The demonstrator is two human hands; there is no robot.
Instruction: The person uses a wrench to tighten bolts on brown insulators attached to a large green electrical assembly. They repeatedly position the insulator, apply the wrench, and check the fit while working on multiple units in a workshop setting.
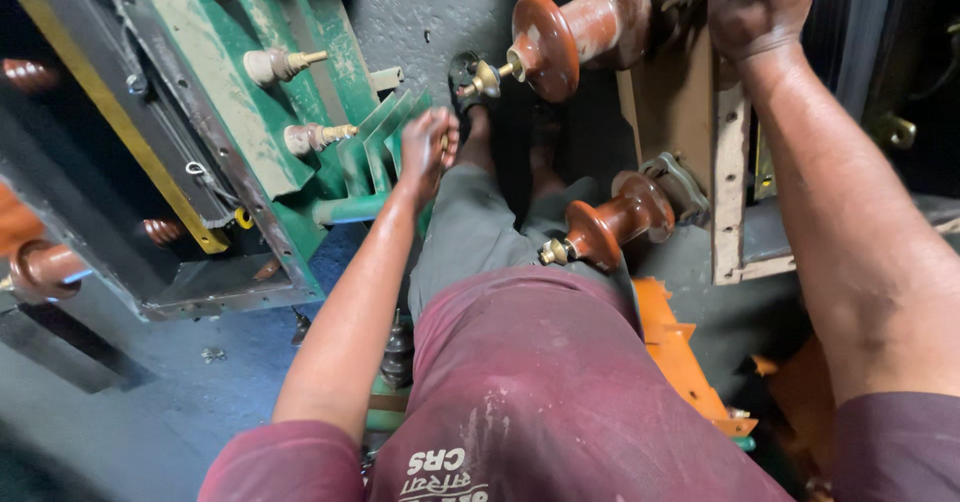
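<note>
My left hand (428,147) is closed in a fist below me, close to the green fins (385,137) of a green metal tank; a small object may be inside the fist, but I cannot make it out. My right hand (757,2) rests on the top edge of a brown panel (672,92) at the upper right, fingers curled over it. Two reddish-brown ceramic insulators (575,32) (612,224) with brass studs stick out of that panel toward me.
The green tank cover (250,112) carries three small pale insulators with brass tips (275,64). More brown insulators (40,267) sit at the far left. An orange metal part (680,357) lies at the lower right. My sandalled foot (470,82) stands on the grey floor (200,362).
</note>
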